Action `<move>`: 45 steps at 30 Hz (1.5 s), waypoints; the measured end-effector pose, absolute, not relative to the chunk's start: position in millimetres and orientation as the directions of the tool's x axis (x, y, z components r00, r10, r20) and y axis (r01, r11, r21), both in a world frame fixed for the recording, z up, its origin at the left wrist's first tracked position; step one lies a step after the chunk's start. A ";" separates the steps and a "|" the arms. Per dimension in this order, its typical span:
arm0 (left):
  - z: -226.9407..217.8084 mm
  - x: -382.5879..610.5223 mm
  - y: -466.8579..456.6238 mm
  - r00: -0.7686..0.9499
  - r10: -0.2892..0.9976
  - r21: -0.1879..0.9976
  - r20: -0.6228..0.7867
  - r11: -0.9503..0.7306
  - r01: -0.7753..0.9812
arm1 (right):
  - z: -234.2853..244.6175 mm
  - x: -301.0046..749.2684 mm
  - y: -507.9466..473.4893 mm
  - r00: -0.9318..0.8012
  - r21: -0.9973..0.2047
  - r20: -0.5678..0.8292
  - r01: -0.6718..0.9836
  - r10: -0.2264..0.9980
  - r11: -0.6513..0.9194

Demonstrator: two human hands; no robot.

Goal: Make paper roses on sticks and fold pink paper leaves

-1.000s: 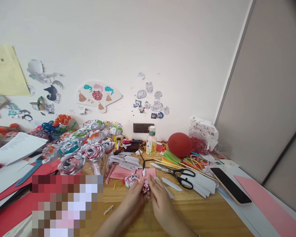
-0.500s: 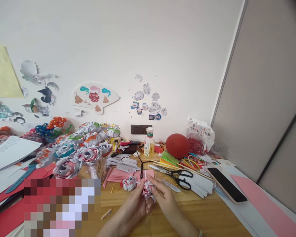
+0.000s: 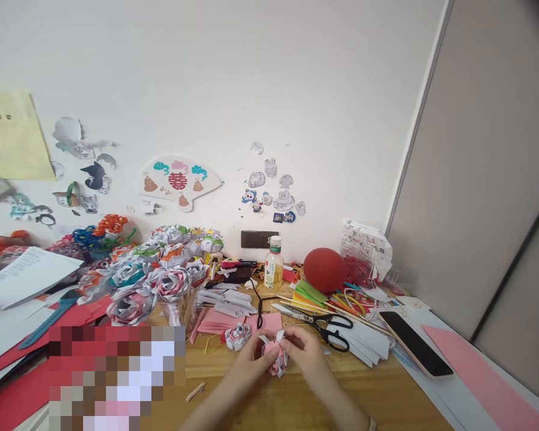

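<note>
Low over the front of the table, a pink and white folded paper flower [image 3: 278, 363] sits between my two hands. My left hand [image 3: 253, 359] has its thumb and fingers closed on the flower's left side. From the right, my right hand [image 3: 302, 349] pinches the flower near its upper edge, where a white paper end sticks up. Some fingertips are hidden behind the flower. Just left of my hands rests a second, smaller-looking paper flower [image 3: 238, 336]. Pink paper sheets [image 3: 222, 321] lie behind it.
Black-handled scissors [image 3: 336, 332] lie right of my hands, beside white paper strips [image 3: 363, 344] and a phone [image 3: 415, 344]. Behind stand a bottle [image 3: 273, 266] and a red balloon [image 3: 324, 269]. Many paper flowers [image 3: 168, 281] are heaped at left. A wooden scrap [image 3: 196, 392] lies in front.
The paper flower has been tipped and turned in my hands, with a white paper end now showing on top. My right fingers have shifted up to its upper edge. The view has swung slightly left.
</note>
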State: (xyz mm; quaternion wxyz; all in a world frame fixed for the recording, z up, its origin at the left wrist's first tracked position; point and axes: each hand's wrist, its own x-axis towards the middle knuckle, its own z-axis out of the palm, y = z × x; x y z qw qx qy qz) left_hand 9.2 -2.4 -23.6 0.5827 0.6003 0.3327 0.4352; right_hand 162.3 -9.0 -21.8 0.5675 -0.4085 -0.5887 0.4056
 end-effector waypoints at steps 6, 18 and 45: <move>-17.8 1.5 -4.7 0.300 0.908 0.944 0.293 -0.324 0.060 | -25.8 160.9 -7.4 -0.018 -0.956 0.284 0.066 0.959 0.284; 3.5 -7.2 -3.7 0.435 0.874 0.945 0.217 -0.299 0.130 | -15.5 166.1 -13.7 -0.214 -0.991 0.130 0.009 0.968 0.135; -17.7 -13.9 9.0 0.566 0.822 0.953 0.066 -0.220 0.208 | -20.5 169.3 -14.7 -0.327 -0.979 0.115 0.123 0.938 0.163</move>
